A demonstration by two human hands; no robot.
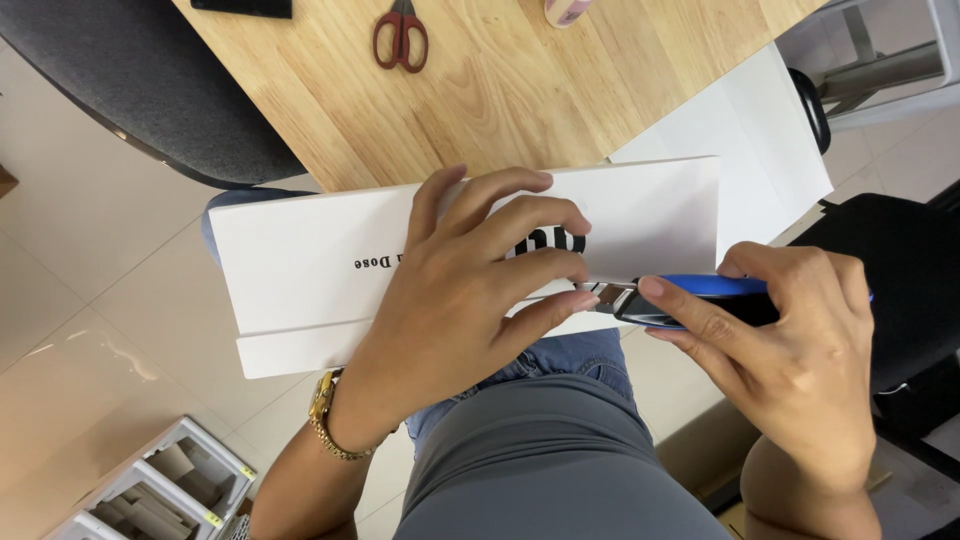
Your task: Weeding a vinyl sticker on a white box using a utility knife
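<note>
My left hand (470, 290) is spread flat over a long white box (300, 275), fingers curved and pressing it down across my lap at the edge of the table (500, 90); the box is smooth matt card, rectangular, with a lid seam running along its near side; some dark print sits on top, partly hidden under my fingers. My right hand (790, 350) is wrapped around a blue and black utility knife (700, 298), forefinger lying along its glossy plastic body; the metal tip meets the box's seam just by my left fingertips, though the blade itself is too small to make out. The table is pale wood with visible grain; red-handled scissors (401, 38) lie on it, cut off at the top edge; a flat white sheet (770, 130) hangs off the table corner behind the box; a gold bracelet (328, 415) circles my left wrist.
</note>
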